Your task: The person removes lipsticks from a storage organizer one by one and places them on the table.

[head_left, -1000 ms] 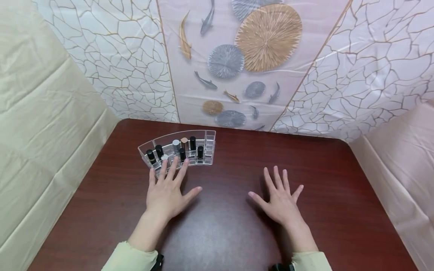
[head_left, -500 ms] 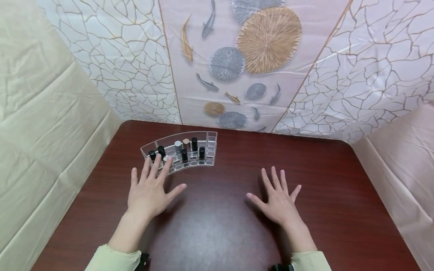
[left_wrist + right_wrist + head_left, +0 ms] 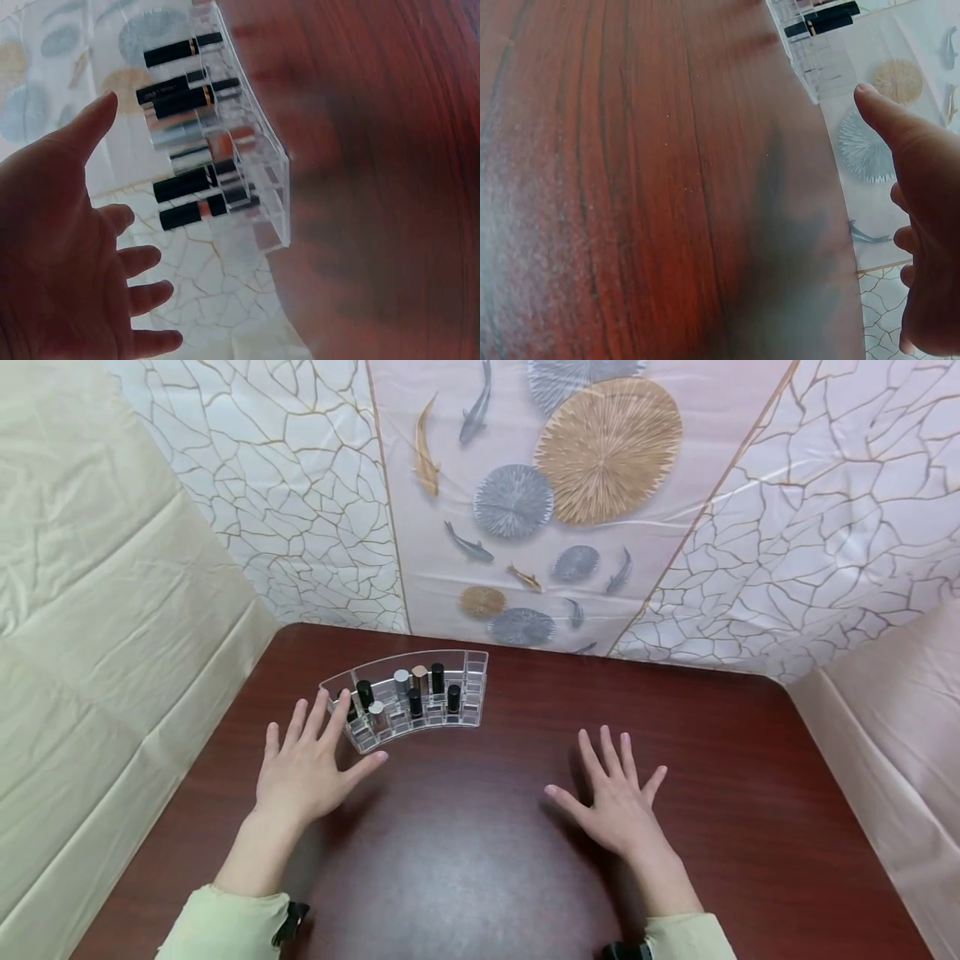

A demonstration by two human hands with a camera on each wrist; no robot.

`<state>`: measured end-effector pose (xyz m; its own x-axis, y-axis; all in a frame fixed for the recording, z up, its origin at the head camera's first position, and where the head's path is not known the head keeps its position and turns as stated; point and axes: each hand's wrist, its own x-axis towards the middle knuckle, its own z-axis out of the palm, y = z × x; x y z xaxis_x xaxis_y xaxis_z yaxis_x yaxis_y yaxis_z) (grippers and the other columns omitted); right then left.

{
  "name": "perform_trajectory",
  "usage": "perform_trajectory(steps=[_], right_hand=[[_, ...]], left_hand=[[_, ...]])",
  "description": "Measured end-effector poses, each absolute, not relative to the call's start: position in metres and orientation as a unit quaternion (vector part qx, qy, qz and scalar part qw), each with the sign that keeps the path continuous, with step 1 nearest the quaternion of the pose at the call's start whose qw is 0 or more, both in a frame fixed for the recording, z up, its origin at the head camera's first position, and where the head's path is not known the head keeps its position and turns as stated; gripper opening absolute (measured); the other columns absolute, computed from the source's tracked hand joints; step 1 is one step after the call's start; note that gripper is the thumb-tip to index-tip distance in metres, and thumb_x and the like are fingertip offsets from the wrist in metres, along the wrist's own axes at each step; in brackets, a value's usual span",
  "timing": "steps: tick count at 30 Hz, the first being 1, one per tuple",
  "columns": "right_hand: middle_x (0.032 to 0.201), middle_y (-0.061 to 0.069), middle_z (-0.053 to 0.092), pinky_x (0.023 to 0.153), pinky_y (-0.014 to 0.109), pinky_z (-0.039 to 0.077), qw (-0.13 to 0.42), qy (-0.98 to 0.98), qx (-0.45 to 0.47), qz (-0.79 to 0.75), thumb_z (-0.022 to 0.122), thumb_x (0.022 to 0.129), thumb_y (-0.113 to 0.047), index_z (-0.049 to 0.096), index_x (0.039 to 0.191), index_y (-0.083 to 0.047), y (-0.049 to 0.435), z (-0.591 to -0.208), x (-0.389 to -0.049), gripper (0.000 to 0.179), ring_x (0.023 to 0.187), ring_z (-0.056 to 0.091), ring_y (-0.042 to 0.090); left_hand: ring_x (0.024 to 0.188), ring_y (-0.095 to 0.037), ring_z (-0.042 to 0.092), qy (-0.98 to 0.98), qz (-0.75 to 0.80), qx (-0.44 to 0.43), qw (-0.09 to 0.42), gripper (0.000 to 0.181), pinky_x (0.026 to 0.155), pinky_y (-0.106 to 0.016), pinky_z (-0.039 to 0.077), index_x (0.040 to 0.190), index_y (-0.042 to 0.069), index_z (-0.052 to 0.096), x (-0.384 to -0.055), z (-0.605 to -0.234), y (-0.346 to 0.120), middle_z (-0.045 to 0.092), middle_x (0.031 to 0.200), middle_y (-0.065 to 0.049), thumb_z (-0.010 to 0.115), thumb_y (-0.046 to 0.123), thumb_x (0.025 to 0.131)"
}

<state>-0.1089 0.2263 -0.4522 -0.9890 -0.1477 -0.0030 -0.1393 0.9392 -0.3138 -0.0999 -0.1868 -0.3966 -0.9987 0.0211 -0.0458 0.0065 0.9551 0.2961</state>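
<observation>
A clear acrylic lipstick organizer [image 3: 474,693], curved and tiered, stands at the back left of the table. Several lipsticks stand upright in it, most with black caps, such as the lipstick [image 3: 438,678] at the rear; others have silver, tan or white caps. My left hand [image 3: 300,777] hovers at the organizer's left front with fingers spread, its index fingertip overlapping the leftmost lipstick in the head view. In the left wrist view the left hand [image 3: 67,240] holds nothing. My right hand [image 3: 617,806] is over the right half of the table, fingers spread, also holding nothing.
The dark red wooden table [image 3: 480,843] is glossy and ends at a patterned back cloth [image 3: 517,568] with fish and round motifs. A cream cloth [image 3: 135,693] flanks the left side, and a pinkish cloth [image 3: 892,743] the right.
My left hand has moved left, from in front of the organizer to its left end, uncovering the white-capped lipstick. The right hand has stayed nearly still. The head view has shifted slightly.
</observation>
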Motion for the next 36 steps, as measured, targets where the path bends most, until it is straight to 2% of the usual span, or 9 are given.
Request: perform_trajectory(steps=[5,11,15,24,36], right_hand=[[0.178,0.020,0.013,0.108,0.092,-0.004,0.014,0.985,-0.075,-0.157,0.061,0.095,-0.074,0.025,0.171,-0.016,0.226,-0.453,-0.110,0.103,0.163,0.002,0.049],[0.178,0.018,0.011,0.108,0.092,-0.004,0.014,0.984,-0.077,-0.158,0.061,0.095,-0.074,0.024,0.172,-0.016,0.225,-0.453,-0.110,0.103,0.163,0.001,0.047],[0.178,0.018,0.011,0.107,0.092,-0.004,0.014,0.984,-0.079,-0.159,0.061,0.095,-0.074,0.024,0.172,-0.016,0.224,-0.452,-0.110,0.103,0.163,0.001,0.047],[0.178,0.019,0.015,0.108,0.091,-0.003,0.009,0.983,-0.084,-0.163,0.063,0.094,-0.073,0.027,0.171,-0.015,0.221,-0.453,-0.110,0.103,0.163,0.003,0.047],[0.179,0.017,0.011,0.108,0.091,-0.004,0.017,0.983,-0.085,-0.163,0.062,0.095,-0.073,0.025,0.171,-0.016,0.221,-0.451,-0.111,0.103,0.164,0.001,0.044]], left_hand=[[0.161,-0.050,0.011,0.986,0.168,0.007,0.021,0.116,0.125,-0.073,0.007,0.173,0.016,0.005,-0.113,-0.402,-0.201,0.007,0.178,-0.022,0.060,0.079,0.093],[0.156,-0.053,0.024,0.966,0.257,0.015,0.013,0.136,0.120,-0.073,0.026,0.173,0.013,0.003,-0.135,-0.413,-0.223,0.018,0.174,-0.028,0.086,0.066,0.079],[0.156,-0.050,0.027,0.949,0.313,0.027,0.008,0.141,0.120,-0.070,0.031,0.172,0.008,0.007,-0.149,-0.419,-0.238,0.023,0.172,-0.027,0.096,0.055,0.073],[0.151,-0.045,0.034,0.927,0.370,0.056,-0.015,0.128,0.120,-0.066,0.032,0.168,0.002,0.022,-0.165,-0.428,-0.258,0.036,0.164,-0.027,0.099,0.043,0.073],[0.151,-0.046,0.033,0.916,0.397,0.060,-0.005,0.125,0.120,-0.066,0.031,0.167,0.002,0.021,-0.174,-0.440,-0.264,0.034,0.164,-0.028,0.098,0.037,0.076]])
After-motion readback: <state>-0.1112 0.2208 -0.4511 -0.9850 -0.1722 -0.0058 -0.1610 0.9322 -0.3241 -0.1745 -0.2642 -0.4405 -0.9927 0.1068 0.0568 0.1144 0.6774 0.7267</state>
